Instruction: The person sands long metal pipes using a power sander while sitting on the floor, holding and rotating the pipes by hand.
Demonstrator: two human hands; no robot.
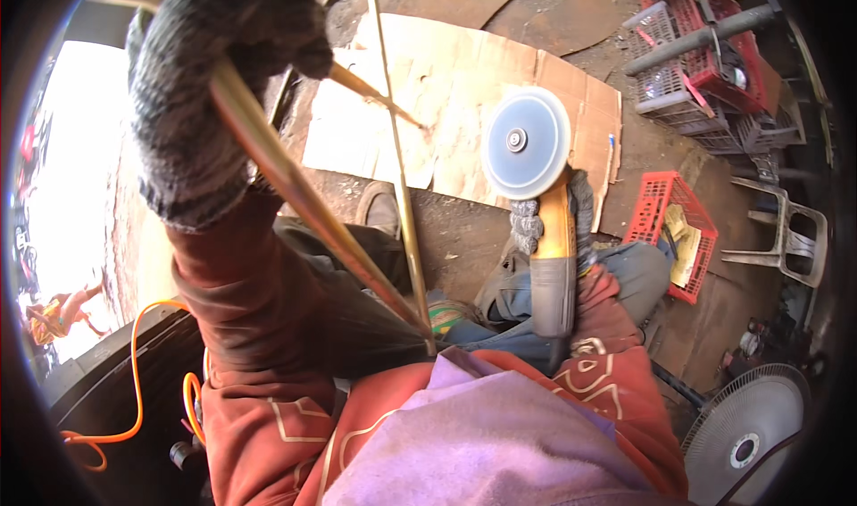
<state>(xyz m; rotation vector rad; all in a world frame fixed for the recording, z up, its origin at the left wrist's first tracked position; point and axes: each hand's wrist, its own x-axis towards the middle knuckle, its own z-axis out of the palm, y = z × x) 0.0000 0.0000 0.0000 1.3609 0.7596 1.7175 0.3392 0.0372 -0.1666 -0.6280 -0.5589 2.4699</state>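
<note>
My left hand (201,87), in a grey knit glove, is raised at the upper left with its fingers wrapped round a gold-coloured metal bar (303,203). That bar slants down toward my lap and meets a second, thinner bar (399,158) there, forming a narrow V. A short bar end (375,94) sticks out beyond the glove's fingers. In my gloved right hand (582,210) is a yellow and black angle grinder (553,274), held upright with its round grey disc (544,162) at the top. The disc is apart from the bars.
Flattened cardboard (455,69) lies on the dirty floor ahead. Red crate (656,207), stacked crates (705,69) and a plastic chair (790,234) stand to the right. A fan (750,435) is at the lower right; an orange cable (136,372) loops at the left.
</note>
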